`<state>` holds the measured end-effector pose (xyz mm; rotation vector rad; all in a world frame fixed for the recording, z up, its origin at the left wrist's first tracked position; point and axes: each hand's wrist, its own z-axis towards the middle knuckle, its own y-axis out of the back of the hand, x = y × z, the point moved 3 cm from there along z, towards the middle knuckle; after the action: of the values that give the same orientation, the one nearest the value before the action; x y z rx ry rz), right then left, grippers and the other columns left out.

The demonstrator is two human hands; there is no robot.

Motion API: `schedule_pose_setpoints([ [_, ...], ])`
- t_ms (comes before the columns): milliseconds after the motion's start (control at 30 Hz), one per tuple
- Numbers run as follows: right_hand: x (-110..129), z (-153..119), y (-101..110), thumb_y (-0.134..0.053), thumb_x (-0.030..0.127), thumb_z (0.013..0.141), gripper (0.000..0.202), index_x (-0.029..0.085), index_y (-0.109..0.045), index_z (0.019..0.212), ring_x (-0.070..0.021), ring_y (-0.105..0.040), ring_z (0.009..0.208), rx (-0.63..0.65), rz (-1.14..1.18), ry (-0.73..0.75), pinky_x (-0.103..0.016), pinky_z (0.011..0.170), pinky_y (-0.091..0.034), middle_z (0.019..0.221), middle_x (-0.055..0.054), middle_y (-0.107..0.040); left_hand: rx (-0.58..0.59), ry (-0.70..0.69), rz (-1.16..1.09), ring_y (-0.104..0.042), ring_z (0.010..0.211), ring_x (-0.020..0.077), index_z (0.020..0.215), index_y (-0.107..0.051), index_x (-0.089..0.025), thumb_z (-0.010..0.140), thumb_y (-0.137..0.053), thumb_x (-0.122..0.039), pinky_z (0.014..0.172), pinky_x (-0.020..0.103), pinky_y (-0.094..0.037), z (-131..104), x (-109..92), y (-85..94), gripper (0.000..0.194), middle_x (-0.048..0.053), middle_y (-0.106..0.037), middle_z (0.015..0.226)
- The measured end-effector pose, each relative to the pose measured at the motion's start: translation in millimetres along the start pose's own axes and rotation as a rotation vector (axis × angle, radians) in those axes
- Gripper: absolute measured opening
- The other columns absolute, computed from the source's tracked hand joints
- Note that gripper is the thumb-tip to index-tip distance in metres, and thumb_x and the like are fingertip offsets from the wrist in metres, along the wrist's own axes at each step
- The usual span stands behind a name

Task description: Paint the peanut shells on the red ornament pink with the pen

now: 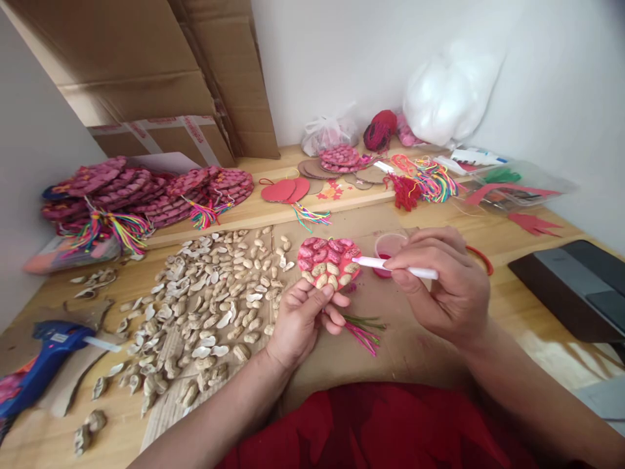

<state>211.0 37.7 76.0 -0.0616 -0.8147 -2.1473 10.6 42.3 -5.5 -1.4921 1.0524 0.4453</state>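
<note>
My left hand [310, 311] pinches the lower edge of a red disc covered with peanut shells [319, 255]. The shells across its upper part are painted pink; those lower down are plain tan. A tassel of pink and green threads [362, 333] hangs below the disc. My right hand [442, 283] grips a slim white brush [420, 272], whose tip is at the disc's right side; whether it touches a shell I cannot tell. Behind the brush stands a small clear cup [390, 243] with dark pink paint, partly hidden by my right hand.
Loose peanut shells [195, 286] spread over cardboard on the left, near a blue glue gun [46, 355]. Stacked pink discs [112, 189], red discs [283, 191] and yarn [379, 130] line the raised back ledge. A dark device [576, 286] lies at right.
</note>
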Motion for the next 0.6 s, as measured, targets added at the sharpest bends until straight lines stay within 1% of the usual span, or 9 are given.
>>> schedule_pose_setpoints([
  [133,0.3,0.0,-1.8,-0.066,0.018,0.086,0.011,0.025,-0.068,0.095,-0.0201,-0.063,0.093,0.034,0.001,0.016,-0.039,0.090,-0.047,0.083,-0.001,-0.072,0.008,0.002,0.006,-0.067,0.044,0.0107,0.082,-0.062,-0.013,0.078,-0.085,-0.031,0.039,0.016,-0.054,0.2,-0.6,0.1,0.029,0.007,-0.080,0.076],
  [333,-2.4,0.4,1.4,-0.067,0.016,0.085,0.012,0.025,-0.068,0.093,-0.0203,-0.063,0.092,0.000,-0.015,0.001,-0.040,0.089,-0.047,0.082,-0.001,-0.072,-0.010,0.022,-0.011,-0.067,0.045,0.0103,0.086,-0.064,-0.012,0.076,-0.086,-0.031,0.038,0.016,-0.053,1.2,-2.4,0.3,0.030,0.006,-0.080,0.077],
  [467,-1.6,1.5,0.1,-0.066,0.017,0.085,0.012,0.025,-0.068,0.094,-0.0202,-0.064,0.091,0.021,0.032,0.001,-0.040,0.090,-0.048,0.082,0.000,-0.073,0.000,0.035,-0.008,-0.066,0.044,0.0103,0.085,-0.065,-0.012,0.076,-0.086,-0.031,0.038,0.016,-0.053,0.7,-2.0,0.9,0.030,0.006,-0.080,0.076],
  [600,-1.3,1.0,-1.0,-0.066,0.019,0.085,0.011,0.026,-0.067,0.094,-0.0205,-0.064,0.092,0.036,0.014,0.015,-0.040,0.089,-0.047,0.082,0.000,-0.072,0.010,0.029,-0.010,-0.066,0.044,0.0106,0.085,-0.065,-0.012,0.077,-0.085,-0.030,0.038,0.016,-0.053,0.7,-1.6,0.9,0.028,0.007,-0.080,0.076],
])
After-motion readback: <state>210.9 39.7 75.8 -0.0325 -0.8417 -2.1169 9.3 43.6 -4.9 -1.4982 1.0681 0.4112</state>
